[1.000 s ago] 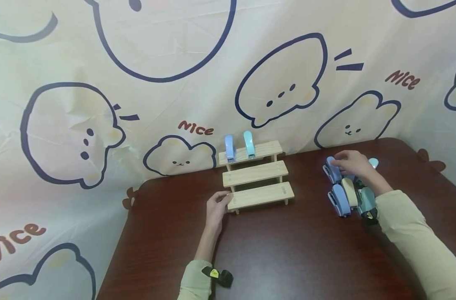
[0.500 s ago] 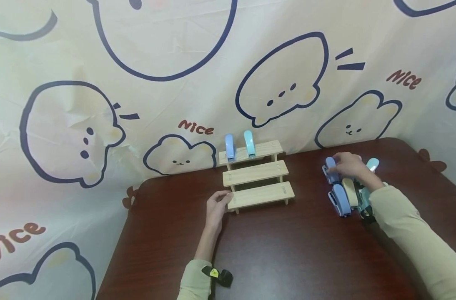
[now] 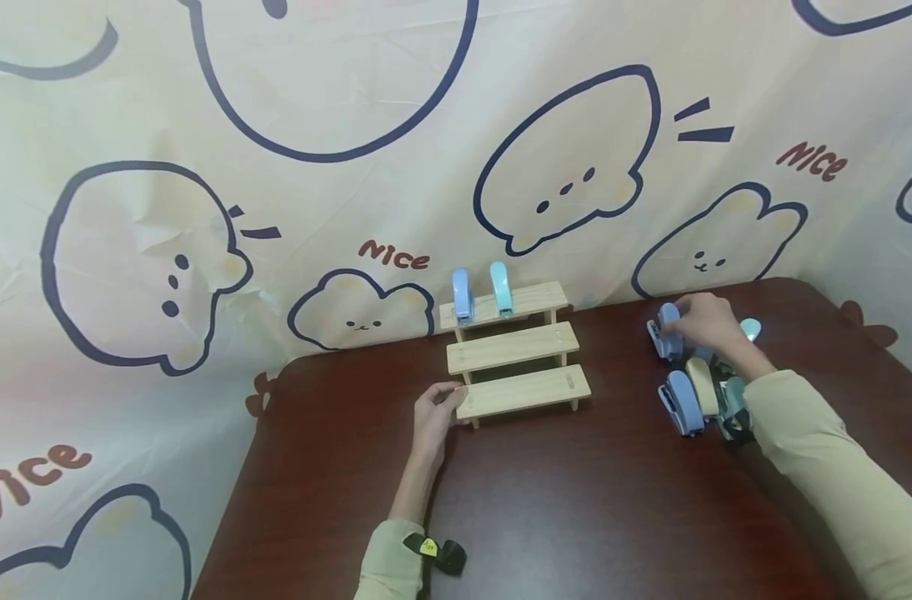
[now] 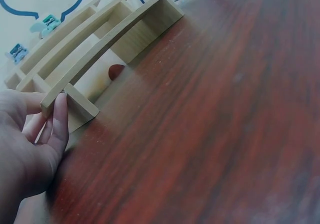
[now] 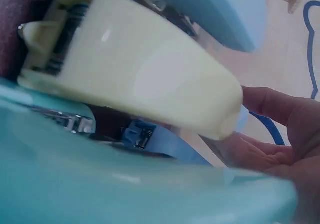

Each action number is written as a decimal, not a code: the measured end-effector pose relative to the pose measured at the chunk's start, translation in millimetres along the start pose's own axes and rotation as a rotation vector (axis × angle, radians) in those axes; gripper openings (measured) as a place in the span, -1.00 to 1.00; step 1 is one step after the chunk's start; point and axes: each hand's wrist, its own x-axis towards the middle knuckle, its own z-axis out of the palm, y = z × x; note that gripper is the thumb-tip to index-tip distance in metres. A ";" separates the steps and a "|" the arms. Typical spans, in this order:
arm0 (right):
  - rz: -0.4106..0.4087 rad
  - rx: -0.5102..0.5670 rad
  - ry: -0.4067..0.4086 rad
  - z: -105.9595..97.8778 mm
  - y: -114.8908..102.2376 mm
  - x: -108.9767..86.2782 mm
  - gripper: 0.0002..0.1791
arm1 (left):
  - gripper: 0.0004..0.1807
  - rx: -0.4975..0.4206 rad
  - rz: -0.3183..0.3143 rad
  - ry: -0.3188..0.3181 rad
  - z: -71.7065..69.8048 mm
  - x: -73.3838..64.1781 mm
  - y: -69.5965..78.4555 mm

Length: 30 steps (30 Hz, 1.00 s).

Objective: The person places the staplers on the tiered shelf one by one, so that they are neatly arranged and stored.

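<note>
My left hand (image 3: 432, 417) pinches the left end of the lowest step of a pale wooden three-step stand (image 3: 523, 393). In the left wrist view the thumb and fingers (image 4: 61, 119) close around that board's corner. On the top step stand a periwinkle stapler (image 3: 462, 298) and a light-teal stapler (image 3: 501, 287). My right hand (image 3: 707, 323), at the far right, grips a blue stapler (image 3: 663, 333) at the back of a cluster. Beside it are another blue stapler (image 3: 681, 402), a cream stapler (image 5: 145, 58) and a teal stapler (image 5: 125, 169). Nearer staplers partly cover the grip in the right wrist view.
The dark red-brown table (image 3: 576, 500) bears the stand and the stapler cluster. A light-teal stapler end (image 3: 751, 328) shows beyond the right wrist. Behind the table hangs a pale printed cloth (image 3: 381, 200). The stand's middle step (image 3: 512, 347) is bare.
My right hand has shifted its grip on the rear blue stapler and moved slightly up and away from the other staplers. The left hand stays on the stand.
</note>
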 end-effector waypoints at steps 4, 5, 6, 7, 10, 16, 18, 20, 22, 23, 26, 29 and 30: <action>0.003 0.060 0.025 -7.2 -4.0 -1.0 -0.41 | -0.76 -0.008 -0.007 0.003 0.1 -0.3 0.0; 0.003 0.074 0.029 -9.3 -6.3 -1.4 -0.40 | -0.76 -0.010 -0.009 0.004 0.2 -0.4 0.4; 0.002 0.084 0.030 -11.3 -8.9 -1.8 -0.38 | -0.77 -0.011 -0.012 0.005 0.3 -0.4 0.8; -0.001 0.095 0.032 -13.2 -12.0 -2.3 -0.36 | -0.76 -0.010 -0.014 0.007 0.4 -0.4 1.1; -0.015 0.115 0.046 -18.4 -21.5 -2.5 -0.33 | -0.75 -0.002 -0.016 0.010 0.4 -0.2 1.7; -0.030 0.146 0.057 -26.3 -41.3 0.1 -0.32 | -0.73 -0.001 -0.012 0.011 0.5 -0.7 1.4; -0.034 0.153 0.063 -27.6 -50.1 0.8 -0.33 | -0.73 0.000 -0.010 0.012 0.4 -0.5 1.0; -0.045 0.151 0.074 -28.4 -59.2 1.6 -0.35 | -0.75 0.001 -0.009 0.014 0.3 -0.3 0.5; -0.055 0.160 0.078 -28.6 -68.5 2.1 -0.36 | -0.75 0.004 -0.005 0.013 0.1 0.2 -0.3; -0.057 0.162 0.078 -28.2 -73.0 2.6 -0.35 | -0.76 0.004 -0.005 0.014 -0.1 0.1 -0.5; -0.064 0.177 0.068 -25.9 -85.4 4.7 -0.34 | -0.76 -0.001 -0.009 0.013 -0.7 -0.2 -0.6; -0.067 0.192 0.058 -22.1 -97.4 8.5 -0.33 | -0.76 -0.002 -0.015 0.009 -1.4 -0.6 0.5; -0.070 0.200 0.053 -20.6 -101.6 10.1 -0.34 | -0.75 -0.002 -0.014 0.007 -1.6 -0.6 1.2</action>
